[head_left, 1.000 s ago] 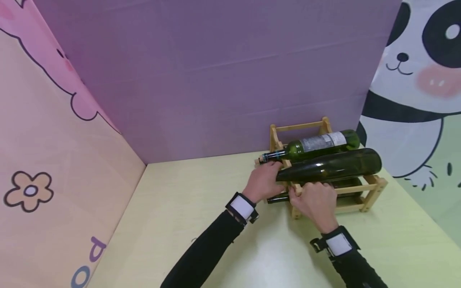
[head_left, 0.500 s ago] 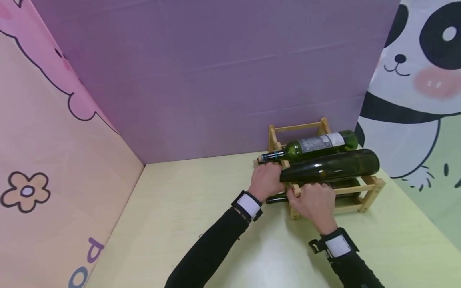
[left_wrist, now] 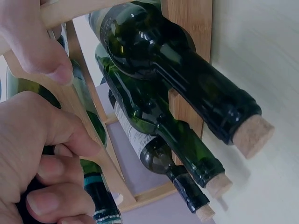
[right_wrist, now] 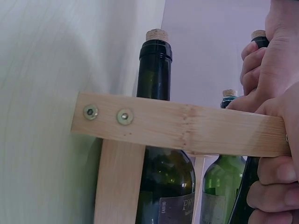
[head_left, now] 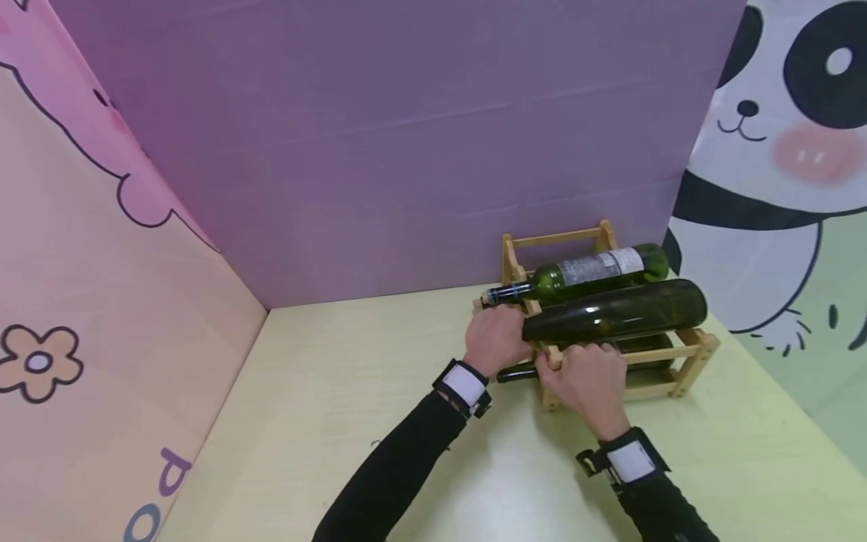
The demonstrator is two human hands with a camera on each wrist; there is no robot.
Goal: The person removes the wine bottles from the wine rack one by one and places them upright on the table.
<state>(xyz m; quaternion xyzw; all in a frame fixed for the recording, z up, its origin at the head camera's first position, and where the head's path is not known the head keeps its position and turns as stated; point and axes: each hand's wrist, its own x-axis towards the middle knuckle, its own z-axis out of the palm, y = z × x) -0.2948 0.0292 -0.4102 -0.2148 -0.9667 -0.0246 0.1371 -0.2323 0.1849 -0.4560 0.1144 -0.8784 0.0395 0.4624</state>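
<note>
A two-tier wooden wine rack (head_left: 698,352) stands on the table with wine bottles lying in it. My left hand (head_left: 497,339) grips the neck of the dark green wine bottle (head_left: 623,310) on the upper tier, hiding most of that neck. My right hand (head_left: 591,380) holds the near upper corner of the rack, its fingers curled under the wooden side piece (right_wrist: 187,123) in the right wrist view. Behind the dark bottle lies a labelled green wine bottle (head_left: 603,267). Corked bottles on the lower tier, among them a near one (left_wrist: 187,70), poke their necks out below my left hand.
The pale wooden table (head_left: 352,391) stretches left of the rack. A purple backdrop (head_left: 393,165) rises close behind it. Printed panels flank both sides, with a panda (head_left: 765,263) on the right and a flower (head_left: 41,361) on the left.
My left wrist has shifted slightly right toward the rack, still gripping the bottle neck. My right hand keeps its hold. The head view has drifted a little; the bottles lie as before.
</note>
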